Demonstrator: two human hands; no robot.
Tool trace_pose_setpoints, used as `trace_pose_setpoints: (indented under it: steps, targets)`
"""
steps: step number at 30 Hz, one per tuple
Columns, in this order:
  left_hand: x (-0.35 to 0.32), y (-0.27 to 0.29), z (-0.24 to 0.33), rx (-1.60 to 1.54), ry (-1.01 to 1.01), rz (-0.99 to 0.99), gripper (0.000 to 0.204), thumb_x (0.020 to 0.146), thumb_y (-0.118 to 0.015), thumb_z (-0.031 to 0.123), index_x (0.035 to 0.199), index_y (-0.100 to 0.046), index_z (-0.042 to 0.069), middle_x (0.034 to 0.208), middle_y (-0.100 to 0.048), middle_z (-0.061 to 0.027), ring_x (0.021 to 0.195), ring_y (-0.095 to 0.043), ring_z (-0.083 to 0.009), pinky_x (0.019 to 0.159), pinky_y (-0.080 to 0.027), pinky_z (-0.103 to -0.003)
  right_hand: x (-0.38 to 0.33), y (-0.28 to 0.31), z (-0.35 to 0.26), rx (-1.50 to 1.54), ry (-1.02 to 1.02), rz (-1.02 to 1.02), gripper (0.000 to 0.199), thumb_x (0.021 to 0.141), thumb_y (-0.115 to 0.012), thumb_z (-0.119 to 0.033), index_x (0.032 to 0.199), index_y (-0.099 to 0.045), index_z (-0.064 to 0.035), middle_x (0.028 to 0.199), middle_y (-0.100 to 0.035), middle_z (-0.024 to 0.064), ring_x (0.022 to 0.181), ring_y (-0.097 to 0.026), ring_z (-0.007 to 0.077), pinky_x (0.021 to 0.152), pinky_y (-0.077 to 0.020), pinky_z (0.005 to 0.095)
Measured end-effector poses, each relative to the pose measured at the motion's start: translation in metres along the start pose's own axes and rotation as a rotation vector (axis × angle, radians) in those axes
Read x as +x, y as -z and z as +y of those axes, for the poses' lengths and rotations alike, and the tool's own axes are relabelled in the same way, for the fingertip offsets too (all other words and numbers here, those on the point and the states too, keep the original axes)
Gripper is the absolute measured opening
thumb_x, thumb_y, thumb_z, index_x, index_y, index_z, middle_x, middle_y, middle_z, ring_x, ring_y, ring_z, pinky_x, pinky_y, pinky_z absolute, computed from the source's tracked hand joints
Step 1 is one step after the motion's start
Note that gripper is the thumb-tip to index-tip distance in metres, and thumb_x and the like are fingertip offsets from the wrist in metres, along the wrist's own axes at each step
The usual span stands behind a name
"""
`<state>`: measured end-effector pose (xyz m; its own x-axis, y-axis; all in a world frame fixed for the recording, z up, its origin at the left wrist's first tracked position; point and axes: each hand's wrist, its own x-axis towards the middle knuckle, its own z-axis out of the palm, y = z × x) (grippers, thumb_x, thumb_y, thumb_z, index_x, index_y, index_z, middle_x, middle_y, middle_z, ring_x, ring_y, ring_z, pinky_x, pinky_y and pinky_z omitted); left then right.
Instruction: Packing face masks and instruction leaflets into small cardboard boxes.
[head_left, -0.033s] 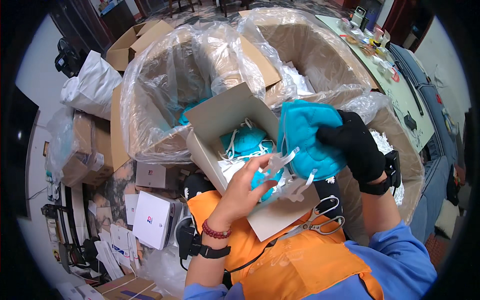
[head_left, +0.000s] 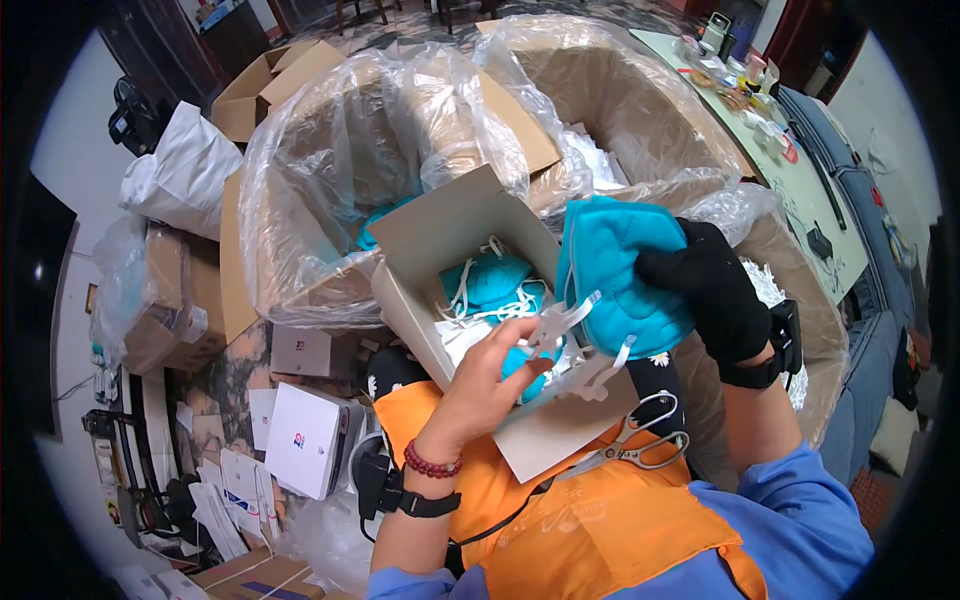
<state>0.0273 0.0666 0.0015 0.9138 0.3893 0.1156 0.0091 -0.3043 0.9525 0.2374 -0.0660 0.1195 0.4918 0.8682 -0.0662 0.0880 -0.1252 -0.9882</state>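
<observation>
Head view: the black-gloved right hand (head_left: 715, 290) is closed around a stack of soft, folded teal face masks (head_left: 610, 265), while the bare left hand (head_left: 490, 375) pinches their flat white straps (head_left: 560, 320). Both hover just over a small open grey cardboard box (head_left: 450, 240) holding more masks, resting on an orange apron (head_left: 570, 520)

Mottled stone floor (head_left: 232, 375) partly covered; cardboard cartons (head_left: 262, 95) stacked left and far; white sack (head_left: 185, 170) beside them; pale green counter (head_left: 800, 180) upper right carrying bottles and jars; dark wooden furniture (head_left: 235, 30) at far wall; even daylight.
</observation>
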Motion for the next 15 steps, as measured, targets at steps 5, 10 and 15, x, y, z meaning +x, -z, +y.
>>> trace_pose_setpoints:
  steps: [5, 10, 15]
  targets:
    - [-0.011, -0.007, -0.010, -0.198, 0.164, -0.067, 0.021, 0.098, -0.052, 0.015, 0.105, -0.065, 0.000, 0.099, -0.066, -0.0121, 0.091, -0.064, -0.0204, 0.081, -0.050, -0.031, 0.002, 0.014, -0.003, -0.109, 0.006, 0.091, 0.033, 0.086, -0.067, -0.021, 0.111, -0.066, 0.0001, 0.096, -0.069, 0.0040, 0.083, -0.064, 0.0114, 0.079, -0.0514, 0.0261]
    - [-0.013, -0.012, -0.014, -0.288, 0.205, -0.006, 0.024, 0.101, -0.048, 0.015, 0.106, -0.065, -0.001, 0.098, -0.065, -0.0107, 0.087, -0.066, -0.0168, 0.078, -0.051, -0.028, 0.002, 0.014, -0.006, 0.015, 0.047, 0.120, 0.027, 0.088, -0.066, -0.020, 0.107, -0.066, -0.0010, 0.093, -0.068, 0.0021, 0.080, -0.064, 0.0105, 0.078, -0.0505, 0.0260]
    - [-0.003, -0.014, -0.005, 0.093, 0.085, 0.266, 0.068, 0.083, -0.075, 0.014, 0.139, -0.039, 0.006, 0.137, -0.049, -0.0157, 0.122, -0.054, -0.0287, 0.100, -0.045, -0.041, -0.001, 0.014, -0.007, 0.002, -0.027, 0.084, 0.029, 0.086, -0.068, -0.020, 0.108, -0.066, -0.0005, 0.093, -0.069, 0.0025, 0.081, -0.064, 0.0107, 0.078, -0.0508, 0.0262]
